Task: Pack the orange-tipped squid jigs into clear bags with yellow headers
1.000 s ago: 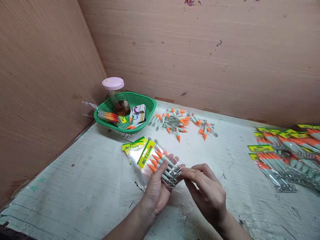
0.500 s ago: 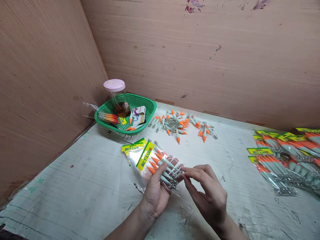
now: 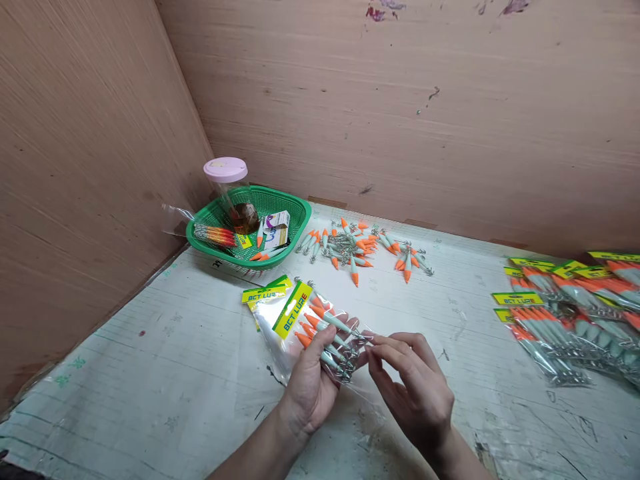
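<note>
My left hand (image 3: 315,380) holds a clear plastic bag (image 3: 293,312) with a yellow and green "BCT LURE" header, thumb on top and fingers beneath. Inside it lie several fishing lures (image 3: 327,340), pale green with orange tips, their hooks bunched toward the right end. My right hand (image 3: 415,387) is closed, thumb and forefinger pinching at the bag's right end beside the hooks; the pinched film is hard to make out. More flat bags (image 3: 260,294) with the same header lie on the table just behind the held one.
A green basket (image 3: 300,225) at back left holds a pink-lidded cup (image 3: 226,170), a small box (image 3: 277,230) and some lures. A heap of loose lures (image 3: 355,247) lies at the back. Filled lure packs (image 3: 535,327) pile up at right. Wooden walls (image 3: 325,113) close off the back and left.
The whole view has shifted very slightly. Both hands stay on the bag, and the right fingertips remain at its right end with hardly any movement.
</note>
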`<act>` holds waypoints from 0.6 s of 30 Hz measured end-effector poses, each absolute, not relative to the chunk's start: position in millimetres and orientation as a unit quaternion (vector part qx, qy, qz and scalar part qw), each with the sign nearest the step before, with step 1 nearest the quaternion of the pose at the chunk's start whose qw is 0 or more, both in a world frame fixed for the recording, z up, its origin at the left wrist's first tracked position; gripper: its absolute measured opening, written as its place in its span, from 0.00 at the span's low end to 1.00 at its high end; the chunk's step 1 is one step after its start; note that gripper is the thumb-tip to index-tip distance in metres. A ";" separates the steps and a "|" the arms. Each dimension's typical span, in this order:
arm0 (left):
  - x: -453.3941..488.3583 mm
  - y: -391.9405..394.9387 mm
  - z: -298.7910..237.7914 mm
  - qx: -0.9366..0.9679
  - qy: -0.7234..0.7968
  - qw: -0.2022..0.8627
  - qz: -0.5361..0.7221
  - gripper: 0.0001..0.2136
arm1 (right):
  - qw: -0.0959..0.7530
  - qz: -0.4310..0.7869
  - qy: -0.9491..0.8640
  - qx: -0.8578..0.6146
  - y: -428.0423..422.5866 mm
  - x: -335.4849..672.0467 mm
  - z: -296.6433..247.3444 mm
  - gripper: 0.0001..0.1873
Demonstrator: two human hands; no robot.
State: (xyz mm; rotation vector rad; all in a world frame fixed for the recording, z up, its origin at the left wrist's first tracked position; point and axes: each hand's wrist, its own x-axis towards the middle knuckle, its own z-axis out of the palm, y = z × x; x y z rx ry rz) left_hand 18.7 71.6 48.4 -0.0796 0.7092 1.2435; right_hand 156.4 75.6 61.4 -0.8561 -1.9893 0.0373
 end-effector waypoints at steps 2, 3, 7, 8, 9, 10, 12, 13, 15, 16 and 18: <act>18.8 71.4 48.3 -0.038 0.331 0.750 0.572 0.17 | 0.469 0.020 -0.811 -0.349 76.6 156.9 60.9 0.16; 19.1 71.5 48.5 -0.042 0.336 0.747 0.573 0.18 | 0.467 0.026 -0.812 -0.350 77.0 157.2 60.3 0.16; 22.2 72.1 50.9 -0.054 0.350 0.743 0.568 0.20 | 0.452 0.054 -0.817 -0.354 74.5 158.4 57.9 0.15; 22.6 72.4 51.8 -0.056 0.352 0.739 0.571 0.20 | 0.449 0.059 -0.819 -0.353 72.7 158.9 58.6 0.15; 22.2 73.0 52.7 -0.054 0.354 0.735 0.575 0.21 | 0.445 0.069 -0.822 -0.350 70.9 159.7 60.4 0.16; 20.5 74.0 53.9 -0.051 0.356 0.731 0.580 0.21 | 0.443 0.085 -0.822 -0.347 69.5 160.8 63.4 0.16; 12.7 77.8 57.2 -0.047 0.356 0.722 0.591 0.20 | 0.465 0.131 -0.804 -0.346 70.6 163.9 71.8 0.16; 6.4 80.5 59.3 -0.050 0.353 0.716 0.601 0.19 | 0.492 0.148 -0.781 -0.354 74.5 165.5 76.0 0.15; -9.3 87.0 64.6 -0.060 0.339 0.689 0.638 0.18 | 0.524 0.145 -0.743 -0.391 90.0 167.1 80.7 0.12; -17.7 90.3 67.3 -0.064 0.329 0.667 0.665 0.18 | 0.507 0.132 -0.746 -0.411 101.2 166.2 79.9 0.10; -32.2 95.9 71.6 -0.064 0.307 0.622 0.718 0.19 | 0.391 0.117 -0.807 -0.427 126.5 159.8 70.5 0.06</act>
